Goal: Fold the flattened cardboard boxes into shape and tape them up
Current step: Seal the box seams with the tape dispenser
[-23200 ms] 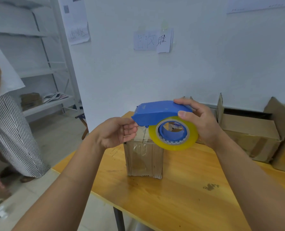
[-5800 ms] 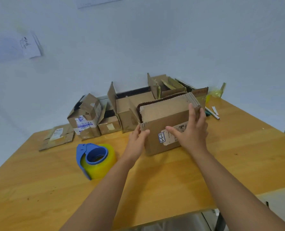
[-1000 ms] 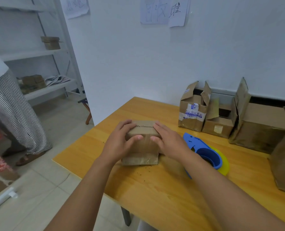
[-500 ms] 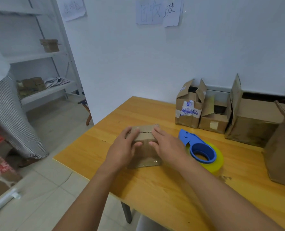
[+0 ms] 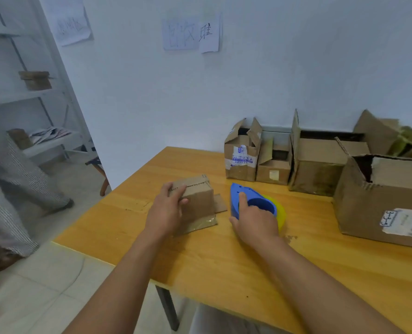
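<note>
Cardboard box (image 5: 195,198), small and folded shut on the worktop (image 5: 224,256), now has only the left hand (image 5: 167,210) curled in a grip on it, since the right hand (image 5: 254,222) has left for the tape dispenser (image 5: 250,203), so taping looks next; the open boxes (image 5: 315,165) behind hide their insides.

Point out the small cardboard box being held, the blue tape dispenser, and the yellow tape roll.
small cardboard box (image 5: 196,197), head view, on its front face beside the fingers.
blue tape dispenser (image 5: 244,192), head view, on its blue top cover.
yellow tape roll (image 5: 281,214), head view, on its exposed right edge.
</note>
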